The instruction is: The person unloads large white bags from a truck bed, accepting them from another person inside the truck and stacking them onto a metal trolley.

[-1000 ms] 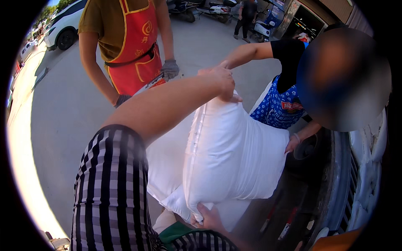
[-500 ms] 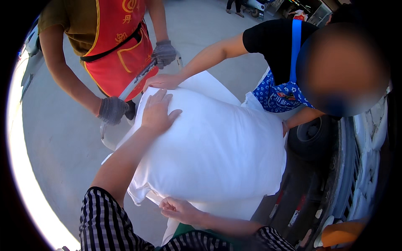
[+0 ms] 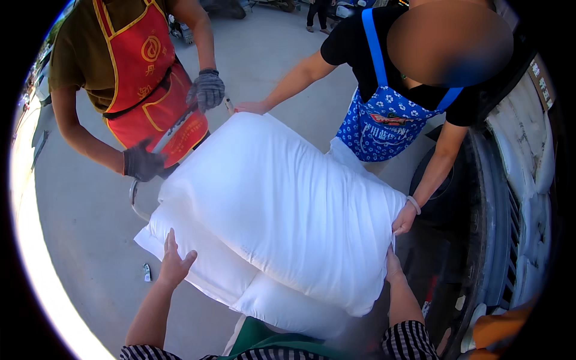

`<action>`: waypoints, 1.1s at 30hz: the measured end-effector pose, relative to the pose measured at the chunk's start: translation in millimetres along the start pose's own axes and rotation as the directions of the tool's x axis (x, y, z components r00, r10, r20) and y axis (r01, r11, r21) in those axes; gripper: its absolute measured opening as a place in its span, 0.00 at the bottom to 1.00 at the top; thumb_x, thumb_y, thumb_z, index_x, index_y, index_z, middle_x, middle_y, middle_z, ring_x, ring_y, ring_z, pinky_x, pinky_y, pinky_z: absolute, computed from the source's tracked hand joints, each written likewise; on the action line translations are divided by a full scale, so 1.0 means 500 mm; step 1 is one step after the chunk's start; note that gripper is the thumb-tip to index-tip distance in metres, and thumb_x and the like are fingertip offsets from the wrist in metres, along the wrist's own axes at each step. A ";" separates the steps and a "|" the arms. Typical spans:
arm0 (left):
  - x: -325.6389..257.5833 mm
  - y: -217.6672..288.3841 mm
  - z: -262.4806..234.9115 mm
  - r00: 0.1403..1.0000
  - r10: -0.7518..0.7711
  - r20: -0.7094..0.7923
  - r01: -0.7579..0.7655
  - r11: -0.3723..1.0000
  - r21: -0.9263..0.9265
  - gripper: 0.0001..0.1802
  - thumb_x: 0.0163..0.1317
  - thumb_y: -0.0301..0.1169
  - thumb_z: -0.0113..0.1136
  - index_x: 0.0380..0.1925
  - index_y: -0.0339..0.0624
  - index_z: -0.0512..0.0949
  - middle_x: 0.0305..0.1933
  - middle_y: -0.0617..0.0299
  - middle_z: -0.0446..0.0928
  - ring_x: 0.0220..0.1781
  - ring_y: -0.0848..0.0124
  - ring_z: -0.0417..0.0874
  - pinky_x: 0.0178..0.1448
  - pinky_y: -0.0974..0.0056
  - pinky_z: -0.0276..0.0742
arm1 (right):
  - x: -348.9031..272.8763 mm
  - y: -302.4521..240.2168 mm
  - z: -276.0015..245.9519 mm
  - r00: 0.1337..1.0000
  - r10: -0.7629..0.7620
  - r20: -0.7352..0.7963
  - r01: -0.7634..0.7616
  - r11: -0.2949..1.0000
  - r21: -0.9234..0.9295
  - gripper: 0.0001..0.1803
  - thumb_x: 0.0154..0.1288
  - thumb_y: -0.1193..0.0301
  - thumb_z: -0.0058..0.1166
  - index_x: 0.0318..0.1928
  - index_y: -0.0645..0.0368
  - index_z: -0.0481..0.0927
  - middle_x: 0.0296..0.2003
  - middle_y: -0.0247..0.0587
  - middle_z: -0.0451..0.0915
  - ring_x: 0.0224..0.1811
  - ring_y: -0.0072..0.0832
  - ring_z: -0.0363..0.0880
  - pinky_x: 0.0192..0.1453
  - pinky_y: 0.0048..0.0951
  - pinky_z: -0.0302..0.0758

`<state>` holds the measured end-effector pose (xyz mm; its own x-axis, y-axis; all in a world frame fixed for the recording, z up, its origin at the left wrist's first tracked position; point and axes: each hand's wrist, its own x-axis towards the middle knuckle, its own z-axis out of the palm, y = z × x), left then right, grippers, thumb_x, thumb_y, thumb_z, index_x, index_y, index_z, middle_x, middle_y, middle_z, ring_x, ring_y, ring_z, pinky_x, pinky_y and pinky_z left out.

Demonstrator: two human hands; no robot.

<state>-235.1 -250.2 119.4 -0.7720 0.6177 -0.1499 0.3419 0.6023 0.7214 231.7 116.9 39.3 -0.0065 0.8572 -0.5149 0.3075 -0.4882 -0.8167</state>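
A big, full white sack [image 3: 288, 192] lies tilted over another white sack [image 3: 210, 258], the lower one showing along the near left side. Beside the lower sack, my left hand [image 3: 175, 265] is open, thumb and fingers spread. My right hand [image 3: 394, 267] grips the upper sack at its right edge, its fingertips partly hidden by the cloth. Just above it, the hand [image 3: 405, 217] of a person in a blue flowered apron [image 3: 384, 126] pinches the same sack's corner. That person's other hand [image 3: 252, 107] touches the sack's far top edge.
At the far left, a person in a red apron [image 3: 150, 54] with grey gloves holds a metal bar [image 3: 174, 133]. A curved metal tube [image 3: 137, 201] shows beside the sacks. On the right are a dark wheel [image 3: 429, 174] and a vehicle's side [image 3: 495, 216]. Litter [image 3: 147, 273] lies on the concrete.
My left hand has come off the top of the upper sack, back to the near left. My right hand has moved right to its edge. The upper sack has shifted, exposing more of the lower one.
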 end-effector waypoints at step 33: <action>0.063 -0.021 0.200 0.793 -0.375 0.481 0.596 0.313 -0.739 0.24 0.49 0.46 0.63 0.35 0.38 0.69 0.27 0.64 0.68 0.26 0.75 0.70 0.31 0.70 0.67 | -0.470 0.038 0.377 0.996 -0.025 -0.084 0.055 0.924 0.378 0.24 0.66 0.61 0.40 0.49 0.73 0.65 0.43 0.49 0.72 0.43 0.36 0.74 0.47 0.36 0.72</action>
<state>-209.2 -186.6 39.4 -0.4826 0.5073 -0.7140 -0.7493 0.1830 0.6365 59.9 -124.4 95.8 0.0662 0.8800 -0.4704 -0.0759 -0.4656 -0.8817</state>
